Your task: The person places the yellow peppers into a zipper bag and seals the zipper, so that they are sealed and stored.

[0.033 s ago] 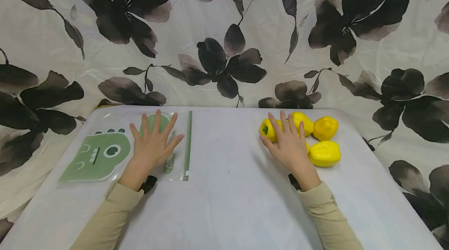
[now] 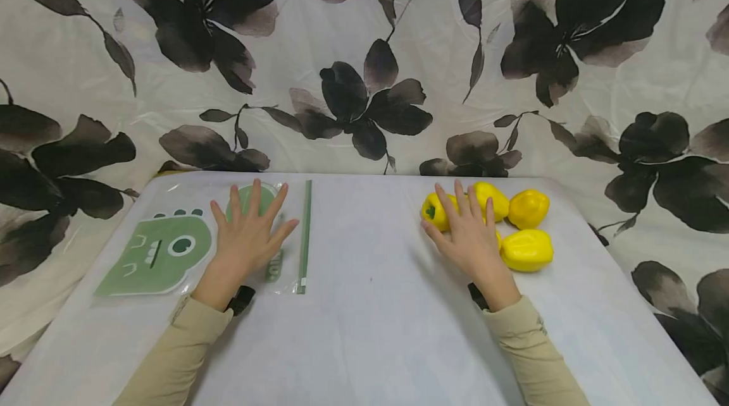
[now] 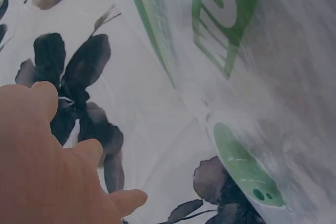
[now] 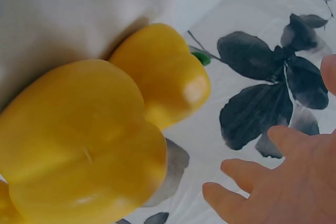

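Note:
On the left side of the table lies a flat, clear zip bag (image 2: pixel 171 260) with a green one-eyed monster print and a green zip strip along its right edge. My left hand (image 2: pixel 242 245) is over the bag, fingers straight and spread, hiding part of the print. In the left wrist view the bag's green lettering (image 3: pixel 228 19) shows beside the hand (image 3: pixel 47 166). Several yellow bell peppers (image 2: pixel 528 250) are grouped at the right. Over their left part, my right hand (image 2: pixel 469 241) spreads its fingers and holds nothing. The right wrist view shows a large pepper (image 4: pixel 79 140) close by.
A white cloth covers the table (image 2: pixel 364 305), with a stretch of it between the bag and the peppers. Behind the table's far edge hangs a pale curtain (image 2: pixel 455 20) with dark flowers. Both wrists carry a black strap-on device (image 2: pixel 242 300).

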`<control>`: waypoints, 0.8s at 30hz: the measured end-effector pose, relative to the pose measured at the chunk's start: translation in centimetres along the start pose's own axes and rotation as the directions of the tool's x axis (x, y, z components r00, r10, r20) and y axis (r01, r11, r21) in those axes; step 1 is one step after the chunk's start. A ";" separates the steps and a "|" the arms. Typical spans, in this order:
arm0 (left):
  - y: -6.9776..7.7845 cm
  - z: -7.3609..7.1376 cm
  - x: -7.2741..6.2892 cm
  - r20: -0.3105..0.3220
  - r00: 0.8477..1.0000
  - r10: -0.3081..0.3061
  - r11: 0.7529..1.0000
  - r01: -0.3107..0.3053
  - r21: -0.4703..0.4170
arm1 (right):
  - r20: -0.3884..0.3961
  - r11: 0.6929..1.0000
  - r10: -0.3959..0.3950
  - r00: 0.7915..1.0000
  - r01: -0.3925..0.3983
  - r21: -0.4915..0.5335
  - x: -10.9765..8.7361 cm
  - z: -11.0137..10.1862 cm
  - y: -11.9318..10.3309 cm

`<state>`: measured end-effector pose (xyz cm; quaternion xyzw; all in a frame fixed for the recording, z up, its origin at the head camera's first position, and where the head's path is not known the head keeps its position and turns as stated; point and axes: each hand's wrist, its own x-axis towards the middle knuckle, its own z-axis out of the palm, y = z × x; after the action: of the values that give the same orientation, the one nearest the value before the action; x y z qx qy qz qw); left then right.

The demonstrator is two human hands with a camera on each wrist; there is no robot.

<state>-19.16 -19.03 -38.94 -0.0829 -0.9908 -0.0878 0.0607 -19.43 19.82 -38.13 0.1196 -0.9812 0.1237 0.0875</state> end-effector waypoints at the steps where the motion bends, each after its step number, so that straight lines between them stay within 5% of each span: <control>1: 0.0 0.0 0.0 0.003 1.000 0.000 1.000 0.000 0.001 | 0.001 1.000 0.001 1.000 -0.001 -0.001 0.0 0.0 0.0; 13: -0.1 0.1 0.0 0.029 1.000 -0.010 1.000 0.010 -0.012 | -0.001 1.000 0.003 1.000 -0.003 0.021 0.4 0.1 0.1; 18: 0.2 -0.2 0.2 0.058 0.998 0.021 0.998 -0.018 -0.059 | -0.035 0.995 -0.017 0.999 0.020 0.095 0.8 -0.5 0.0; 24: 0.9 -0.4 0.7 0.019 0.994 0.108 0.989 -0.106 -0.105 | -0.088 0.958 -0.031 0.996 0.055 0.281 2.0 -2.1 -1.3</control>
<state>-19.64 -18.08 -38.34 -0.1401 -0.9797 -0.1347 0.0487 -20.69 18.71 -35.42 0.1471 -0.9462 0.2655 0.1126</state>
